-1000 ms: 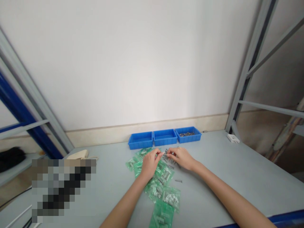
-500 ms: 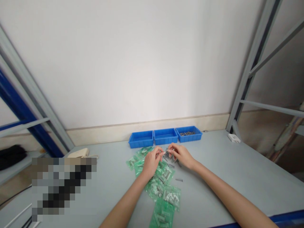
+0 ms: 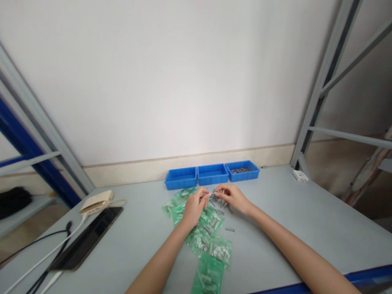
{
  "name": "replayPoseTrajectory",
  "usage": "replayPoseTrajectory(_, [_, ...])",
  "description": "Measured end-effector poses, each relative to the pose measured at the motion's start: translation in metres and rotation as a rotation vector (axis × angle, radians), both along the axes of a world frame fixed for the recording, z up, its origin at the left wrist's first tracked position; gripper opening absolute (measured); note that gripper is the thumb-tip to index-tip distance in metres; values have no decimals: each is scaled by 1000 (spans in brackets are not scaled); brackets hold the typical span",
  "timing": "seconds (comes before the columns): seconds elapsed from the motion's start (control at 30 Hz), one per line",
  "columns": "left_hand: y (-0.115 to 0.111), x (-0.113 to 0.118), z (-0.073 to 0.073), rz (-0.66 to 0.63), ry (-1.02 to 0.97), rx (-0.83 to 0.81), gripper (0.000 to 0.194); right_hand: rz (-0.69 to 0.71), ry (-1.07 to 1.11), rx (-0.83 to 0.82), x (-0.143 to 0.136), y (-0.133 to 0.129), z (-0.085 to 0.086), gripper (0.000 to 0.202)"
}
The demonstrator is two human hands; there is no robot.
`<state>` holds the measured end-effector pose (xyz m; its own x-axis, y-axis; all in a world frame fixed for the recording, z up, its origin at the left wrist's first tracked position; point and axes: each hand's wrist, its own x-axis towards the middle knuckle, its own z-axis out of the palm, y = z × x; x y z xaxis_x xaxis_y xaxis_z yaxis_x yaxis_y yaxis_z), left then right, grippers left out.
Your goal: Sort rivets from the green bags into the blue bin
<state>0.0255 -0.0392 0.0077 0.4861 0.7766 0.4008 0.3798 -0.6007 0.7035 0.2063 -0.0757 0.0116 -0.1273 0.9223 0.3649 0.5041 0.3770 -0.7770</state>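
My left hand (image 3: 193, 207) and my right hand (image 3: 235, 197) meet fingertip to fingertip over the table. A small whitish piece (image 3: 212, 193), too small to name, runs between the two pinches. Beneath and beside the fingers lies a loose pile of grey screws (image 3: 219, 201), partly covered by my right hand. Green-tinted clear bags (image 3: 211, 267) holding screws and pale plastic parts spread under my left hand and towards the front edge. One single screw (image 3: 229, 230) rests apart, to the right of the bags.
Three blue bins stand by the wall: a left bin (image 3: 181, 184), a middle bin (image 3: 212, 179) and a right bin (image 3: 245, 176) with screws inside. On the left are a dark tablet (image 3: 87, 241), a cream box (image 3: 97, 201) and cables. A white adapter (image 3: 300, 176) sits far right.
Both hands stay over the screw pile, still pinching, with the fingertips a touch farther apart and the pale piece clearer between them. The view has shifted slightly.
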Motion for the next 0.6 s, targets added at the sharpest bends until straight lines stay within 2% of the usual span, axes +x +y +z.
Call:
replayPoseTrajectory(0.2, [-3, 0, 3, -15, 14, 2, 37, 47, 23, -65, 1, -2, 2, 42])
replayPoseTrajectory(0.4, [-2, 1, 3, -6, -13, -7, 29, 71, 173, -142, 0, -1, -1, 32])
replayPoseTrajectory(0.6, [-5, 0, 5, -25, 50, -23, 46, 125, 196, -189, 8, 2, 3, 41])
